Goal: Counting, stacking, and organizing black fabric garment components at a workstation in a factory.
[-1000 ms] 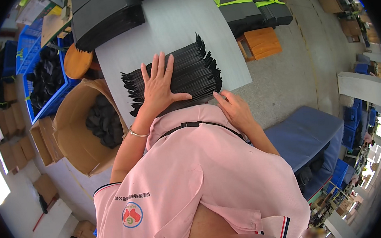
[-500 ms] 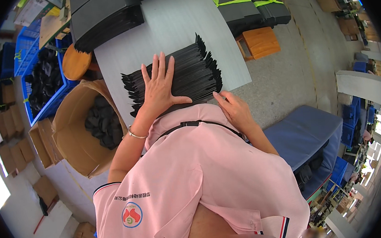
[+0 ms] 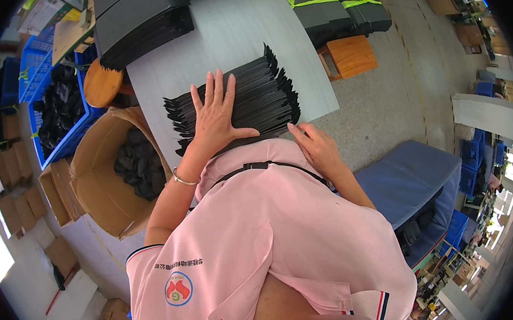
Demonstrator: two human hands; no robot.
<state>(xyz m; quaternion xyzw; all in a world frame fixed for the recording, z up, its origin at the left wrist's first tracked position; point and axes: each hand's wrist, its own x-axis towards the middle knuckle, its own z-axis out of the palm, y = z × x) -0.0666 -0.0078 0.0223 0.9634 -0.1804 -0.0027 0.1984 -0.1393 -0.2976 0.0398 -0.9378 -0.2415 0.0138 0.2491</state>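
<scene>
A fanned stack of thin black sheets (image 3: pixel 258 94) with jagged, pointed ends lies on the pale tabletop (image 3: pixel 224 31), close against my body. Flat across its left part rests my left hand (image 3: pixel 215 115), fingers stretched and thumb held out to the right along the near sheets. At the stack's near right corner is my right hand (image 3: pixel 318 147), its fingers bent and the tips pinched at the edge of the black sheets. How many sheets lie between those fingertips is hidden.
Taller piles of dark sheets (image 3: pixel 143 25) stand at the far left of the table. An open cardboard box (image 3: pixel 100 177) and a blue crate (image 3: pixel 90 115) hold black pieces on the left. At right are a wooden stool (image 3: pixel 351 57), tied bundles (image 3: pixel 320 13) and a blue padded cover (image 3: pixel 409 170).
</scene>
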